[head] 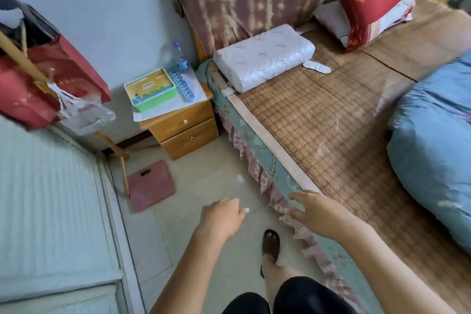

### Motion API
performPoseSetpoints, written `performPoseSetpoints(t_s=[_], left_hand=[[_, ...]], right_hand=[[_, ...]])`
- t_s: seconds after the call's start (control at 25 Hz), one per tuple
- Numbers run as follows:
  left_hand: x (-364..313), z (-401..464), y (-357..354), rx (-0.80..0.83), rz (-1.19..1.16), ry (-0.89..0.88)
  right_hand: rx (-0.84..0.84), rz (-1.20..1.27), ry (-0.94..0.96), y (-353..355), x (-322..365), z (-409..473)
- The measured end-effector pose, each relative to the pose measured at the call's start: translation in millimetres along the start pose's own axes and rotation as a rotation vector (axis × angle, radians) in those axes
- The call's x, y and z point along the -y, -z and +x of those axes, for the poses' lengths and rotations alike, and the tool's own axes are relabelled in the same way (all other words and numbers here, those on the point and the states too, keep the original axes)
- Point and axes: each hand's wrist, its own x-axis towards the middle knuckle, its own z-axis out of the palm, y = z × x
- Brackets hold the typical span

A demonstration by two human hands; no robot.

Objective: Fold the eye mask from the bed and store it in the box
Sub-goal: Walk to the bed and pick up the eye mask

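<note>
My left hand (221, 216) hangs over the floor, fingers loosely curled, holding nothing. My right hand (314, 213) is spread, empty, over the bed (257, 135) edge. The eye mask (316, 67) lies on the mat just beside the white pillow (263, 57). The green box (151, 89) sits on the nightstand (182, 126).

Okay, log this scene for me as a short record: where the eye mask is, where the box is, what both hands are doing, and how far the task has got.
eye mask: lying on the bed mat, beside the white pillow
box: green, on the wooden nightstand
left hand: empty, over the floor
right hand: empty, at the bed edge
task stage: mask not yet picked up
</note>
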Motion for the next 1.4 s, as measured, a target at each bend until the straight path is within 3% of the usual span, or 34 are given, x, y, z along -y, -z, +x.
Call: performPoseSetpoints(t_s=[0.6, 0.96, 1.16, 1.4], left_hand=[[-49.8, 337.4, 220.7, 0.077, 0.202, -0.193], [-111.9, 565.3, 302.2, 0.163, 0.450, -0.515], [-181.1, 688.2, 293.9, 0.228, 0.486, -0.635], [-264.1, 883.7, 192.9, 0.178, 0.548, -0.729]], right_hand=[[-0.055, 0.138, -0.169, 203.9, -56.4, 292.8], [-0.182, 0.371, -0.438, 273.0, -99.5, 441.5], [-0.242, 0.442, -0.580, 288.6, -158.6, 505.6], [-0.283, 0.424, -0.668, 264.7, -294.1, 617.4]])
